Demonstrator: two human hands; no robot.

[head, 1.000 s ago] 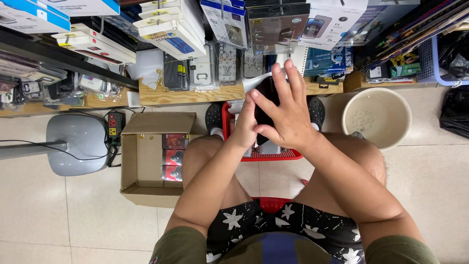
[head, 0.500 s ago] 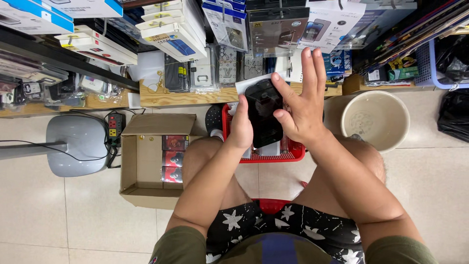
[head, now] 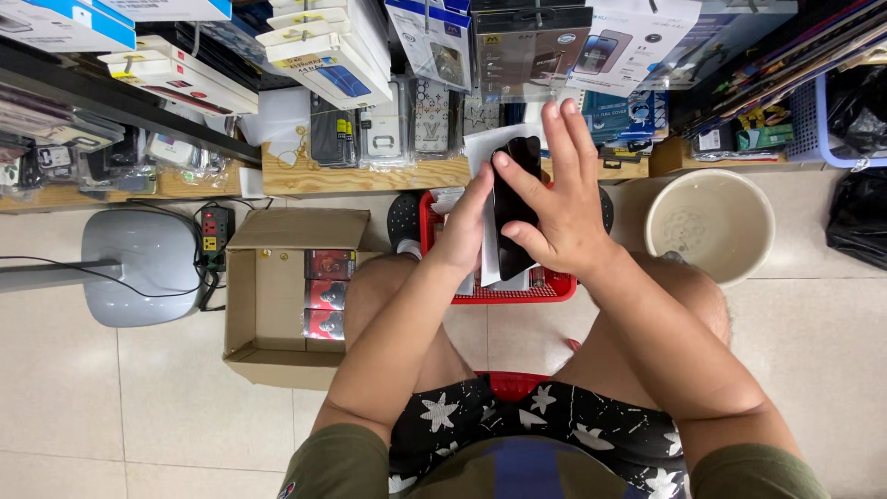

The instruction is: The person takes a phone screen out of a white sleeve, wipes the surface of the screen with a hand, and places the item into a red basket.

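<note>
Both hands are raised above a red basket (head: 434,231) between my knees. My right hand (head: 564,208) grips a black phone case (head: 511,199) with thumb and fingers along its long edges. My left hand (head: 467,226) holds the left side of the case together with a white sheet or sleeve (head: 485,148) behind it. The case stands nearly upright, its dark face toward me. What lies in the basket is mostly hidden by my hands.
An open cardboard box (head: 268,305) with a few red-and-black packs sits to the left. A grey fan base (head: 139,268) and a power strip (head: 214,236) lie further left. A cream bucket (head: 710,222) stands at right. Shelves of boxed and bagged accessories (head: 370,55) fill the top.
The black case has turned from flat and wide to nearly upright and narrow. My right fingers have shifted from spread over it to gripping its edge; both hands rose slightly.
</note>
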